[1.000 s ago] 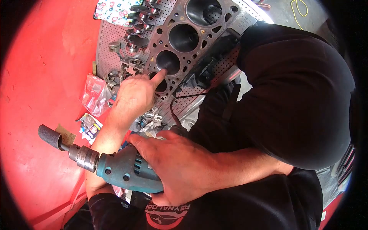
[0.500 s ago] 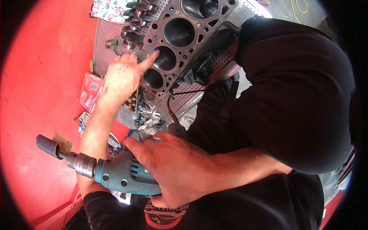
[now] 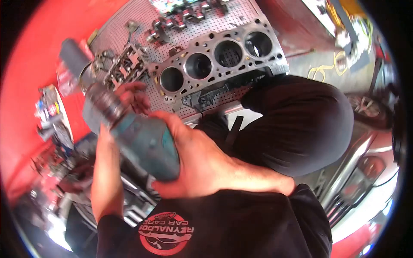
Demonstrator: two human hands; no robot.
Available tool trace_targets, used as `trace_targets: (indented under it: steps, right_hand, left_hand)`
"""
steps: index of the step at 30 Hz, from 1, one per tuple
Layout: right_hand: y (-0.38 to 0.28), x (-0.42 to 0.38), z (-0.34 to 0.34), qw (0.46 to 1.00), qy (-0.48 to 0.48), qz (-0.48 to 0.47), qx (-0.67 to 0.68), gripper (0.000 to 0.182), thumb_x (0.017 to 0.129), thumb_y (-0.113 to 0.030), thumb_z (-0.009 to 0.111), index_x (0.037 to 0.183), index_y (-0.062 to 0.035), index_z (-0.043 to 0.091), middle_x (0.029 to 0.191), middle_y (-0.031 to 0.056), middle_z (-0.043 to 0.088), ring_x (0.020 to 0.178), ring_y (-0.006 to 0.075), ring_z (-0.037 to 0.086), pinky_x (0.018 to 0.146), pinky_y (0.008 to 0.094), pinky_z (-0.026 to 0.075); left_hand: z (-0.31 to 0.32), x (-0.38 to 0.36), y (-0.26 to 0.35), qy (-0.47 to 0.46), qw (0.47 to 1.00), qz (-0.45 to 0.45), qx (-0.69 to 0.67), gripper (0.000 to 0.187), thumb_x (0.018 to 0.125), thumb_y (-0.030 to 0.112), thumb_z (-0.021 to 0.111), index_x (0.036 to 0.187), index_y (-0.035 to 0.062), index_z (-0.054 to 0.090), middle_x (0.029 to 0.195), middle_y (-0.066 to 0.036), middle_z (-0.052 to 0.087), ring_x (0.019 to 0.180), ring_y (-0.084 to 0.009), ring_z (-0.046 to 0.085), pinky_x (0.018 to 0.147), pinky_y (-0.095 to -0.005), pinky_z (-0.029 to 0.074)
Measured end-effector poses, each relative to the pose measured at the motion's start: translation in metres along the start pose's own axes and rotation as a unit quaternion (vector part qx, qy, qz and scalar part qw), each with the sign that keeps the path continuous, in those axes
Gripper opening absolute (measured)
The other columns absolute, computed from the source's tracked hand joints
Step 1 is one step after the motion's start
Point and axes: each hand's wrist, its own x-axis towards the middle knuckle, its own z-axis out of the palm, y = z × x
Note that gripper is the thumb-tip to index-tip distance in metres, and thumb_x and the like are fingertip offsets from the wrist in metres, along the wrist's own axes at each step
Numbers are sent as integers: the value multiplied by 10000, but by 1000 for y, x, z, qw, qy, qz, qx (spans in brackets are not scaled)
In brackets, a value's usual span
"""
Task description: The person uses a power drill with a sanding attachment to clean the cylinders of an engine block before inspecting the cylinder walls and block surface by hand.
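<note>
One person, seen from above, bends over a perforated metal bench (image 3: 129,30). The right hand (image 3: 202,165) is wrapped around the teal body of an electric drill (image 3: 146,144), fingers clenched on the casing. The drill is raised and tilted, its metal chuck (image 3: 105,105) pointing up and to the left, with a dark cylindrical abrasive drum (image 3: 72,58) mounted at the tip; this part is blurred. The left hand (image 3: 133,96) sits just behind the chuck, fingers curled; whether it grips anything cannot be told through the blur.

On the bench lies one engine block (image 3: 219,64), deck face up, with four cylinder bores in a row: first (image 3: 171,79), second (image 3: 198,66), third (image 3: 228,53), fourth (image 3: 258,44). The drill is held in front of the block, near its left end and apart from it. A cluster of small metal engine parts (image 3: 127,64) lies beside the block's left end, too blurred to count. A crankshaft (image 3: 189,13) rests beyond the block. A yellow cable (image 3: 327,69) lies on the floor at right.
</note>
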Motion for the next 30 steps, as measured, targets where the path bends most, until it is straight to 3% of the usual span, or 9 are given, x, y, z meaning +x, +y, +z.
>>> trace_targets:
  steps: [2,5,7,9,15,19,22,24,30]
  right_hand:
    - [-1,17,14,998,-5,2,-63,1023,620,-256,842,1447,27,310,1172,271,609,1095,437,624,965,469,493]
    - [7,33,52,975,18,-24,-222,1021,620,-286,838,1434,58,327,1222,279,583,1182,423,560,1043,465,416]
    - [11,37,77,954,-2,-48,-297,1026,628,-350,822,1422,97,350,1279,293,545,1268,408,453,1099,468,315]
    - [24,38,100,924,-37,-82,-371,1028,636,-369,811,1429,98,354,1269,280,551,1249,409,448,1080,477,328]
    - [14,41,111,795,-225,-117,-551,834,740,-471,781,1391,-16,527,1343,214,505,1265,389,445,1058,489,395]
    - [14,92,29,722,-32,-122,-681,656,706,-329,812,1283,-77,630,1222,147,629,1171,344,581,1031,412,474]
    - [16,144,-74,487,79,-74,-867,781,729,-455,821,1376,-108,557,1305,123,593,1220,326,562,1041,436,450]
    - [16,155,-110,438,48,-12,-898,771,751,-505,784,1368,-99,562,1278,125,599,1217,318,569,1037,436,452]
    - [32,170,-110,375,-38,-31,-926,495,831,-501,708,1096,-85,676,1089,93,695,1085,263,655,957,428,501]
  left_hand:
    - [33,-52,-32,40,980,115,-160,837,857,563,676,1391,-40,448,1297,-186,582,1106,-278,632,966,-405,519]
    - [84,-100,-71,132,949,159,-237,1152,687,727,742,1481,-7,344,1381,-162,539,1260,-297,544,1081,-427,430]
    - [92,-118,-77,190,948,163,-198,1150,692,713,736,1494,-4,331,1447,-159,474,1319,-302,488,1123,-440,377]
    - [84,-142,-122,248,912,195,-261,1053,756,571,726,1489,-54,301,1445,-196,467,1316,-338,492,1129,-453,376]
    - [82,-175,-175,285,837,233,-404,979,753,542,712,1460,-33,355,1380,-213,521,1291,-371,511,1141,-494,356]
    - [87,-179,-203,285,787,322,-441,928,775,536,716,1404,-66,391,1261,-267,583,1294,-433,506,1173,-562,296]
    - [85,-194,-232,284,761,347,-468,913,798,521,706,1406,-81,386,1262,-274,582,1318,-436,485,1192,-571,262]
    - [86,-200,-246,294,750,347,-480,912,801,517,706,1411,-80,386,1264,-274,581,1320,-435,482,1196,-570,257]
    - [90,-208,-264,312,722,360,-501,884,825,517,679,1414,-78,391,1271,-263,570,1294,-433,502,1188,-568,275]
